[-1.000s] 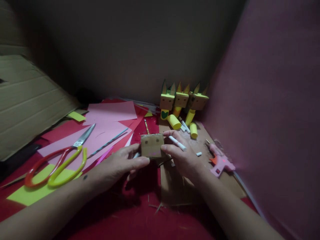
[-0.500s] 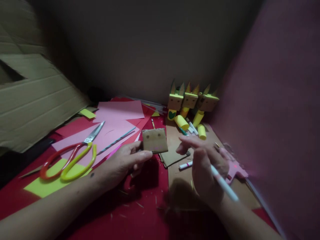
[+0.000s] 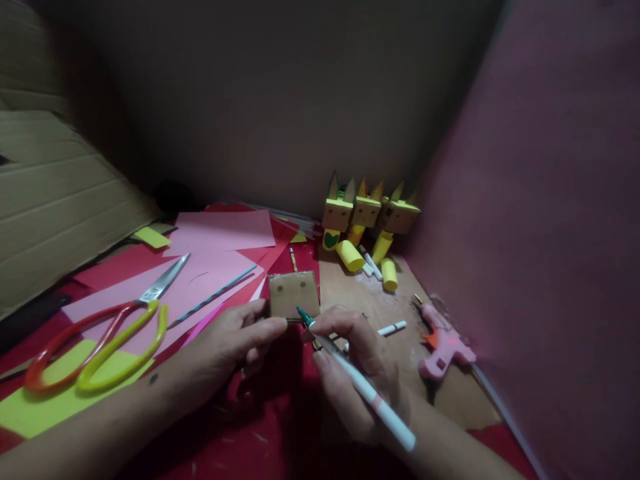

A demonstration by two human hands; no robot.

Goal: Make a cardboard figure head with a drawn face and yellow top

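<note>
A small cardboard box piece (image 3: pixel 295 293) with two dark dots sits between thumb and fingers of my left hand (image 3: pixel 240 340), at the centre. My right hand (image 3: pixel 355 373) is closed round a white marker (image 3: pixel 373 399) with a green tip. That tip is over the lower part of the cardboard face; whether it touches cannot be told. Faint pinkish marks show near it. Behind stand three cardboard-headed figures (image 3: pixel 367 212) with pointed ears and yellow bodies.
Red-and-yellow scissors (image 3: pixel 120 320) and a striped pencil (image 3: pixel 215 295) lie on papers at left. Right are a pink glue gun (image 3: pixel 445 343), yellow paper rolls (image 3: pixel 389 275) and a white marker (image 3: pixel 392 328) on a brown board (image 3: pixel 465 393). Large cardboard (image 3: pixel 55 193) stands far left.
My right hand has moved left, bringing the green marker tip to the cardboard piece. The glue gun is now fully uncovered. The whole view has shifted slightly.
</note>
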